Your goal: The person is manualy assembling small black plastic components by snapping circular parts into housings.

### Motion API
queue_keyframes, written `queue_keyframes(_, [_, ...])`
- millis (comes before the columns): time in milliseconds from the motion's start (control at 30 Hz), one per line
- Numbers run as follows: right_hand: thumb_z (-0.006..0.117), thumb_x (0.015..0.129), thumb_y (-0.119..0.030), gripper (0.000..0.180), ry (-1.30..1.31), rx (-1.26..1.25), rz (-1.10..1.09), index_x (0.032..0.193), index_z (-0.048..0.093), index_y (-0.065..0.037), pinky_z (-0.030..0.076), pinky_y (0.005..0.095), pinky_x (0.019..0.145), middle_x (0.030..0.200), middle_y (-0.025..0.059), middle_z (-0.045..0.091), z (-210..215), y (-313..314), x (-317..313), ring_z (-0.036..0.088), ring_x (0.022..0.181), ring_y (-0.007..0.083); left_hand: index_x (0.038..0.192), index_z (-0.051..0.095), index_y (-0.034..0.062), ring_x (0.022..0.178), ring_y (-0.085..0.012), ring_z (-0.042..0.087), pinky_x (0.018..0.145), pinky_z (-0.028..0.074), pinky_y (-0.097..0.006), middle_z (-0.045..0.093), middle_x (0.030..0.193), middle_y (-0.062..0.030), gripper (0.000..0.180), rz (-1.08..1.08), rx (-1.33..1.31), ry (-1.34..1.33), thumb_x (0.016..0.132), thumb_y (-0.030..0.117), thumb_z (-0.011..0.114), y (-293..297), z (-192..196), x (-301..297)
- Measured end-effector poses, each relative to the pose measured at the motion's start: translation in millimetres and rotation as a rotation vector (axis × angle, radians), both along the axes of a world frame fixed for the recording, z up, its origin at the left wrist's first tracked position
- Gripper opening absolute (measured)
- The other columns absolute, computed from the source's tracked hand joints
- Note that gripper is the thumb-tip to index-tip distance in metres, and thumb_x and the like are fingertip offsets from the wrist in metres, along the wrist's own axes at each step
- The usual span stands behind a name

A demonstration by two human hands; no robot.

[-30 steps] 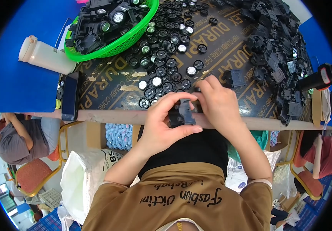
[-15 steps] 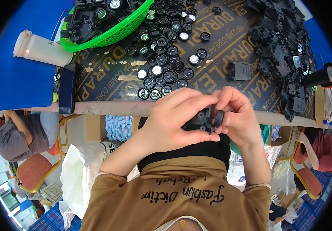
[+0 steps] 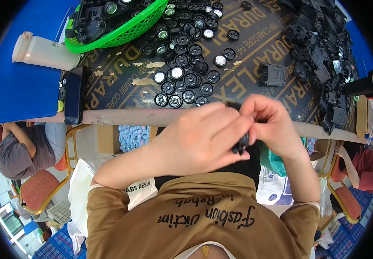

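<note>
A black plastic part [image 3: 241,145] is wrapped in my left hand [image 3: 210,138], which hides most of it. Only a dark end shows below the fingers. My right hand [image 3: 269,125] is closed in a pinch against the same spot, its thumb at the part's edge. Whatever sits between these fingertips is hidden now. Both hands are just off the table's front edge, over my lap. Beyond them on the table lie several loose black wheels [image 3: 188,96], some with silver discs [image 3: 176,73].
A green basket [image 3: 121,38] of black parts stands at the back left, by a white bottle [image 3: 44,52] and a dark phone [image 3: 74,97]. Black housings [image 3: 318,64] are heaped on the right, one lying apart [image 3: 274,75]. A black power tool [image 3: 363,86] is at the far right.
My left hand has turned over the black part, covering more of it. The black wheel, visible at my right fingertips before, is now hidden. Both elbows have spread outward.
</note>
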State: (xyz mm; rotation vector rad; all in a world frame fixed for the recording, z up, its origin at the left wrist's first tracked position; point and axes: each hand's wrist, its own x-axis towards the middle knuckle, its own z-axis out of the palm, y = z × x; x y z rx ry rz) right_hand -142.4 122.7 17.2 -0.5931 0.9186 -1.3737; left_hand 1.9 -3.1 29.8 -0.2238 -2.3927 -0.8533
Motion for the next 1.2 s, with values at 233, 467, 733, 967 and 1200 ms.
queue_keyframes(233, [0.061, 0.084, -0.015, 0.014, 0.329, 0.081, -0.078, 0.084, 0.052, -0.005, 0.036, 0.0151, 0.046, 0.066, -0.0016, 0.053, 9.3, -1.3, 3.1, 0.050, 0.054, 0.0035, 0.110, 0.054, 0.0048, 0.080, -0.0278, 0.059, 0.071, 0.048, -0.035, 0.059, 0.093, -0.0119, 0.054, -0.031, 0.257, -0.087, 0.066, 0.025, 0.076, -16.4, -7.5, -5.9])
queue_keyframes(467, [0.050, 0.085, -0.004, 0.010, 0.176, 0.125, -0.319, 0.094, 0.048, -0.007, 0.032, 0.0182, 0.061, 0.081, -0.0017, 0.043, -3.9, 1.8, -12.1, 0.040, 0.070, 0.0055, 0.115, 0.044, 0.0030, 0.066, -0.0158, 0.049, 0.059, 0.040, -0.027, 0.053, 0.087, -0.0120, 0.044, -0.176, 1.537, -0.093, 0.096, 0.040, 0.029, -0.4, -22.6, -21.8])
queue_keyframes(733, [0.047, 0.080, 0.009, 0.019, 0.459, -0.083, -0.408, 0.097, 0.051, 0.000, 0.040, 0.0209, 0.070, 0.096, 0.0032, 0.045, -13.4, 6.0, -2.1, 0.048, 0.081, 0.0090, 0.107, 0.045, 0.0064, 0.063, -0.0164, 0.049, 0.052, 0.038, -0.028, 0.053, 0.082, -0.0090, 0.037, -0.463, 2.209, 0.010, 0.095, 0.041, 0.036, -2.5, -19.3, -32.9])
queue_keyframes(967, [0.058, 0.080, 0.000, 0.022, 0.512, -0.290, -0.507, 0.101, 0.060, 0.002, 0.040, 0.0210, 0.069, 0.115, 0.0090, 0.045, -7.2, 9.8, 15.5, 0.048, 0.084, 0.0107, 0.106, 0.047, 0.0065, 0.072, -0.0184, 0.044, 0.058, 0.037, -0.027, 0.047, 0.087, -0.0105, 0.037, -0.347, 2.336, 0.118, 0.095, 0.040, 0.037, 4.7, -12.3, -39.8])
queue_keyframes(1200, [0.069, 0.064, -0.002, 0.026, 1.257, -0.378, -0.628, 0.089, 0.063, 0.000, 0.042, 0.0258, 0.062, 0.095, 0.0119, 0.057, 2.4, 11.2, 25.6, 0.055, 0.076, 0.0182, 0.106, 0.046, 0.0082, 0.076, -0.0195, 0.043, 0.070, 0.039, -0.031, 0.046, 0.086, -0.0091, 0.036, -0.349, 2.389, 0.177, 0.094, 0.041, 0.038, 9.5, -6.7, -37.0])
